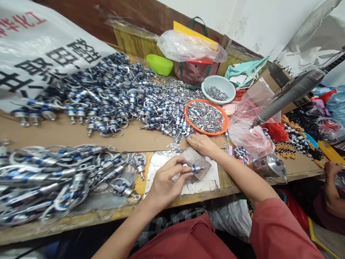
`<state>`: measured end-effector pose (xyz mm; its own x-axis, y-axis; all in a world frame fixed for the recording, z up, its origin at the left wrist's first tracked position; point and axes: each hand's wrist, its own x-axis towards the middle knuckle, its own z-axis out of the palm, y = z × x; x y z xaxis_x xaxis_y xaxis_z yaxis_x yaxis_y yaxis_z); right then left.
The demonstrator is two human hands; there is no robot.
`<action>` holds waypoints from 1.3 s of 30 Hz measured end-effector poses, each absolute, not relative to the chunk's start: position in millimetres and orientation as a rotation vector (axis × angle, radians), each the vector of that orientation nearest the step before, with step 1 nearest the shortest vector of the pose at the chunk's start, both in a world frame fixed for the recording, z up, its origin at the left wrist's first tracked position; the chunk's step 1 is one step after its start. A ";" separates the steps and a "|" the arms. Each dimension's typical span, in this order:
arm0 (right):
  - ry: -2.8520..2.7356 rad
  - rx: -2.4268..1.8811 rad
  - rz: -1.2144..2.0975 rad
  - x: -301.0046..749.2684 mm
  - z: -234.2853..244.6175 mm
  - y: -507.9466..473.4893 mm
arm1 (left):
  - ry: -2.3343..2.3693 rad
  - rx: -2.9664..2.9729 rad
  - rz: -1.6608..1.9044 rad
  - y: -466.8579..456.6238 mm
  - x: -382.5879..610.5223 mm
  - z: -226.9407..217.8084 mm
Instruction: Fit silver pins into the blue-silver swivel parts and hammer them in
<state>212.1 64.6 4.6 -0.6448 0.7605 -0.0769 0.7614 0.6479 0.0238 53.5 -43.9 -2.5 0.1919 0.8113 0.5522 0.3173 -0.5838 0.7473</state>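
Note:
My left hand (165, 181) is closed in a pinch on a small silver-and-blue metal part (196, 168), held over a grey pad (194, 163) near the table's front edge. My right hand (201, 143) reaches forward, palm down, fingers curled on loose small metal pieces (173, 145) just in front of the orange tray (224, 126); I cannot make out what the fingers hold. The orange tray is full of small silver pieces.
Large heaps of silver-and-blue parts (113, 93) cover the table's left and middle. A pale bowl of screws (229, 86), a green bowl (160, 64) and plastic bags sit behind. A hanging power tool (288, 95) is at right. Another person's hand (332, 169) rests at the right edge.

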 end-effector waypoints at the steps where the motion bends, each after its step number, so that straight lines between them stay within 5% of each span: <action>1: 2.798 1.304 -0.030 214.7 5.2 65.3 | 1.065 1.982 1.393 -45.1 54.2 -2.6; 6: 2.923 1.671 -0.219 225.4 14.1 36.3 | 1.154 1.856 1.415 -48.0 55.0 -9.3; 12: 3.169 1.908 -1.499 217.3 26.5 -26.8 | 1.222 1.766 1.471 -52.1 57.4 -19.1; 21: 2.927 1.835 -1.872 217.1 25.4 -36.4 | 1.157 1.686 1.436 -52.3 58.4 -15.9; 29: 2.945 1.872 -1.916 220.0 20.5 -49.8 | 1.090 1.633 1.363 -55.7 57.2 -10.7; 39: 3.290 2.003 -1.323 219.2 17.1 -77.9 | 1.087 1.463 1.298 -64.9 57.7 -5.1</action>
<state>219.2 -77.9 17.1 -0.2107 0.8950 0.3931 0.3737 0.4453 -0.8137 57.7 -64.9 -5.1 0.0735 0.9699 0.2322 0.0581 -0.2366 0.9699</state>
